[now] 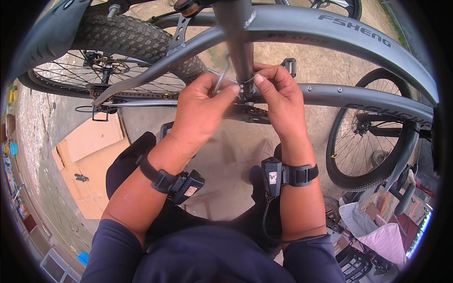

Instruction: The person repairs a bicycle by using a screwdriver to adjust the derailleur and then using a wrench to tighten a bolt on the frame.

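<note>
A grey bicycle frame (278,22) spans the view in front of me. Both my hands are at the foot of its upright seat tube (241,56), just above the crank area. My left hand (200,106) is closed, pinching a bent grey rod (222,78) shaped like a hex key; motion blurs it. The left thumb tip reaches the tube's left side. On the right side, my right hand (285,101) pinches a thin dark wire (248,81) between thumb and forefinger, close against the tube. The wire's far end is hidden.
The knobbly rear wheel (127,40) is at left, the front wheel (337,148) at right. A pedal (289,67) sticks out beyond my right hand. Flattened cardboard (92,162) with a small dark tool (81,178) lies left. Another bike with pink-grey cloth (382,238) stands lower right.
</note>
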Motion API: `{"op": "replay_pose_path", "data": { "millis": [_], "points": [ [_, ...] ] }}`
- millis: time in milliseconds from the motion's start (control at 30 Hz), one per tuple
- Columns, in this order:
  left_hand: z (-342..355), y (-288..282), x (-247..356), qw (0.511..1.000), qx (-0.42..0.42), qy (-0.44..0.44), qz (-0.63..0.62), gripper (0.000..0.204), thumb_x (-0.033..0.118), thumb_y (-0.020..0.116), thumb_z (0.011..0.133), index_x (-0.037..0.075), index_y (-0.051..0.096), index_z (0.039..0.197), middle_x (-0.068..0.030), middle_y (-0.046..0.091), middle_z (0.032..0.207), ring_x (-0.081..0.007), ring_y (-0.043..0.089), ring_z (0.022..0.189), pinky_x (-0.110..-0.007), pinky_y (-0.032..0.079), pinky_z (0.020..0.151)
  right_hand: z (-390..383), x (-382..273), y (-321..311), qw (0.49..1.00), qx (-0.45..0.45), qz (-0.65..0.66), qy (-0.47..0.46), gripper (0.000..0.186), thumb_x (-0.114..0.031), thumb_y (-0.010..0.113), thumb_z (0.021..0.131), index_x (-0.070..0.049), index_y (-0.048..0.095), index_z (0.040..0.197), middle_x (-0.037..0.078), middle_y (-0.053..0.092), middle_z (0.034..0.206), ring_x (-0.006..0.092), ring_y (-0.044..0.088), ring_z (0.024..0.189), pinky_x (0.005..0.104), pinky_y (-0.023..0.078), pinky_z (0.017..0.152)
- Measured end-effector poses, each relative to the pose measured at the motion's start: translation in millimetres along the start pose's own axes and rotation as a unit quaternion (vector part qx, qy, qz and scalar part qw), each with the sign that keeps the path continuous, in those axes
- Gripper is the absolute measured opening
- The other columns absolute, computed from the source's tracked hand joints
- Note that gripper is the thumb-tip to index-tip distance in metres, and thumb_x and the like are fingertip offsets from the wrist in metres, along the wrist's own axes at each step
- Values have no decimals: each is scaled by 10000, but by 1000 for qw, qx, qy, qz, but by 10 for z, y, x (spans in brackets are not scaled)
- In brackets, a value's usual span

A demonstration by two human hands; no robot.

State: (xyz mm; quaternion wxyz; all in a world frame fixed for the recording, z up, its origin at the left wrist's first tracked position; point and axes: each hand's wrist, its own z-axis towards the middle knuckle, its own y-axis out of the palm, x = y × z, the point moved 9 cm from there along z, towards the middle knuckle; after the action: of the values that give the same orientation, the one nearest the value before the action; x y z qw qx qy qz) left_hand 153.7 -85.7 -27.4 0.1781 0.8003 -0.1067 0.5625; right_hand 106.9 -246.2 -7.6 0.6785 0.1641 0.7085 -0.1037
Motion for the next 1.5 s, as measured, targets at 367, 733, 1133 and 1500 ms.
{"op": "replay_pose_path", "data": {
  "millis": [367,733,1133,1500],
  "points": [
    [9,-12,-39,1000,5,-2,-12,59,73,709,948,36,664,937,39,622,837,-23,485,716,-196,378,619,15,9,-6,1000,0,-15,-4,123,-65,642,958,-14,677,1064,36,699,1096,86,620,897,260,517,809],
    [-7,-23,-41,1000,4,-23,-17,107,114,726,919,20,682,944,37,647,828,-26,552,748,-199,462,685,19,21,-9,1000,4,-16,11,149,-86,638,965,-13,679,1088,30,699,1050,83,622,850,256,527,751],
    [-32,-49,-69,999,-12,-27,-21,133,99,718,919,3,689,1006,29,663,872,-30,564,775,-199,462,692,15,37,3,1000,-4,1,19,108,-70,637,957,-19,674,1046,38,694,1129,83,617,871,260,526,772],
    [-54,-20,-60,999,-19,-33,-18,130,76,698,946,16,663,1056,54,580,806,-9,413,612,-199,298,517,-47,-112,3,991,11,-107,-80,53,-68,673,929,-25,685,957,68,692,1116,120,611,1013,282,514,821]
  ]
}}
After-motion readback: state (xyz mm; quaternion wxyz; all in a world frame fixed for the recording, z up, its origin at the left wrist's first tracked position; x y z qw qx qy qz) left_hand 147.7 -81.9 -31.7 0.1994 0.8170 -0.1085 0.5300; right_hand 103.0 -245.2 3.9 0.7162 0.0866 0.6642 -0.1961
